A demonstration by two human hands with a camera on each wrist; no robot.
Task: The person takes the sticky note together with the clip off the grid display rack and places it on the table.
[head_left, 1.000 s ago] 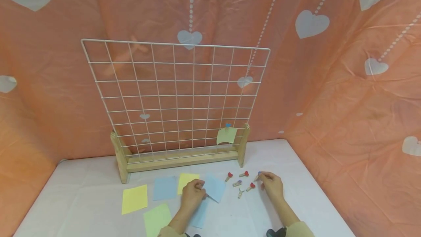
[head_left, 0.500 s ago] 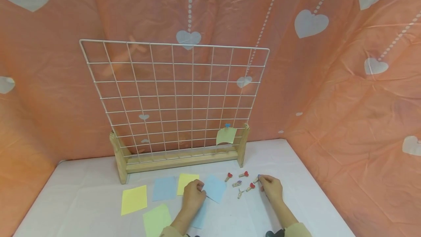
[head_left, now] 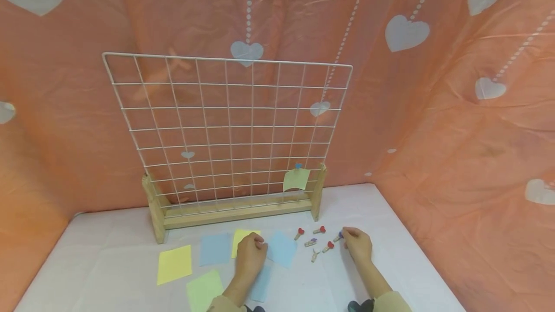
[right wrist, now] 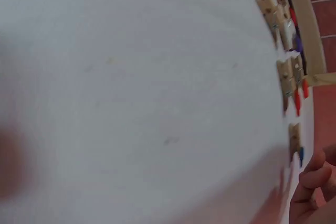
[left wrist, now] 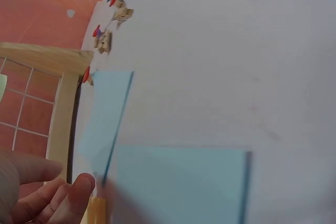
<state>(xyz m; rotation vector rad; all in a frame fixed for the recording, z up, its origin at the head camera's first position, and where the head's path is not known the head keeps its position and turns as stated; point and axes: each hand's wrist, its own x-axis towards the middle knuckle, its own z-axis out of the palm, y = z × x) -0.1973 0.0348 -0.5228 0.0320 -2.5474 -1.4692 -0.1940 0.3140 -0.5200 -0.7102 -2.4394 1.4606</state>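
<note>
Beside a light blue paper sheet (head_left: 282, 249) on the white table, my left hand (head_left: 250, 260) hangs with thumb and fingers apart and nothing between them. In the left wrist view, its fingertips (left wrist: 81, 187) are right at the near corner of that sheet. A second blue sheet (head_left: 261, 284) lies partly under the hand. My right hand (head_left: 359, 245) is loosely bent just right of a small wooden clothespin (right wrist: 295, 140) with a blue heart, which lies on the table. Several other clothespins (head_left: 328, 247), with red or purple hearts, are scattered to its left.
A white wire grid (head_left: 230, 129) stands in a wooden base (head_left: 236, 214) at the back. A green sheet (head_left: 296, 179) hangs on it by a blue clip (head_left: 298, 166). Yellow (head_left: 174, 265), blue (head_left: 215, 249) and green (head_left: 204, 290) sheets lie at left.
My left hand has let go of the blue sheet, which now lies flatter. My right hand has set down the blue-heart clothespin and let go of it.
</note>
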